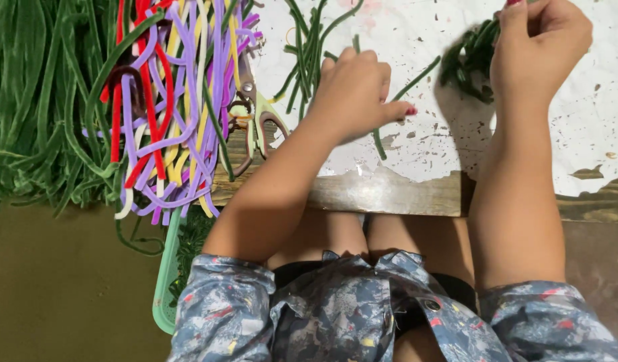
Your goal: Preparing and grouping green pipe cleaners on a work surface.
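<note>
My left hand (354, 90) rests on the worn white tabletop (416, 154), fingers closed around a dark green fuzzy stem (397, 102) that runs diagonally under it. My right hand (540, 40) is raised at the top right, pinching a bunched cluster of dark green stems (468, 62). More loose green stems (307, 47) lie just left of my left hand.
A tangle of purple, red, yellow and white cords (171, 100) lies at the left over a heap of green stems (37, 100). Scissors (252, 114) sit beside it. A pale green basket rim (167, 275) shows below the table's wooden edge (382, 194).
</note>
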